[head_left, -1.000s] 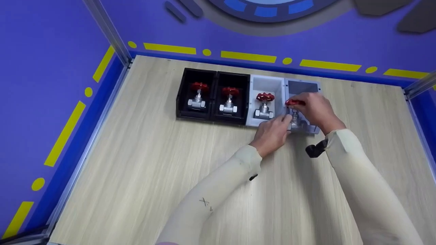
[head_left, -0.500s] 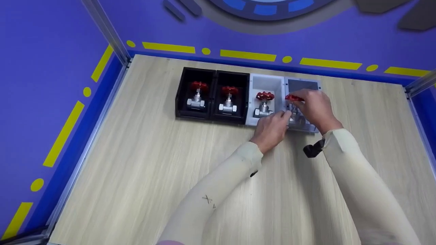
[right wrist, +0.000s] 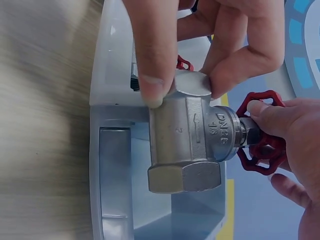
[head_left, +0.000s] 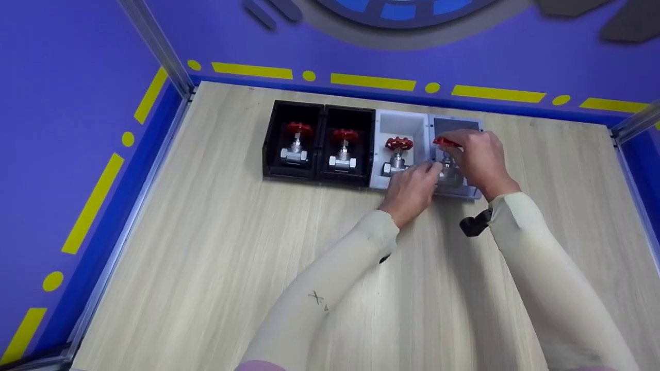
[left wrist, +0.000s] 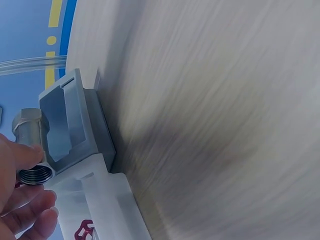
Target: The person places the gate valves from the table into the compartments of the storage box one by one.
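A steel globe valve (right wrist: 180,135) with a red handwheel (right wrist: 267,150) is held by both hands over the grey bin (head_left: 456,125), the rightmost in the row. With thumb and fingers, my left hand (head_left: 412,188) grips one hexagonal end of the valve body. My right hand (head_left: 479,157) pinches the handwheel, its thumb on the rim in the right wrist view. The left wrist view shows the threaded opening of the body (left wrist: 32,132) beside the left thumb. Next to the grey bin, the white bin (head_left: 402,121) holds another valve (head_left: 397,154), partly hidden by the left hand.
Two black bins (head_left: 317,178) stand to the left in the same row, each with a red-wheeled valve (head_left: 297,144) inside. The row sits near the back of a wood-grain table (head_left: 232,247). Blue-purple panels (head_left: 62,103) border the table at the left and back.
Both hands have risen slightly with the valve, away from the front of the grey bin. Their holds on the body and the handwheel stay much the same.
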